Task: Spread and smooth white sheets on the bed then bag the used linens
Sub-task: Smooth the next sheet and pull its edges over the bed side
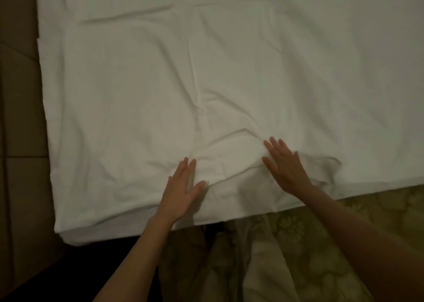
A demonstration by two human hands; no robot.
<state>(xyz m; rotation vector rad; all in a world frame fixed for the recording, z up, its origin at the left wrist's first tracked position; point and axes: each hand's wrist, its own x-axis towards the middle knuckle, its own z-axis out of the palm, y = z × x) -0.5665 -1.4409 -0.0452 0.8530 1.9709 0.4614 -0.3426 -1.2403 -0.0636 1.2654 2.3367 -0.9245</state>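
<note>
The white sheet [229, 72] lies spread on the bed and reaches far away from the person and out to both sides. Both hands lie flat on it near its close edge, fingers straight, holding nothing. The left hand [183, 191] and right hand [284, 166] are apart, with a bumpy fold [229, 161] between them. The fold runs sideways from hand to hand, a bit nearer the right hand. Patterned cloth [298, 244] sits below the sheet's edge.
</note>
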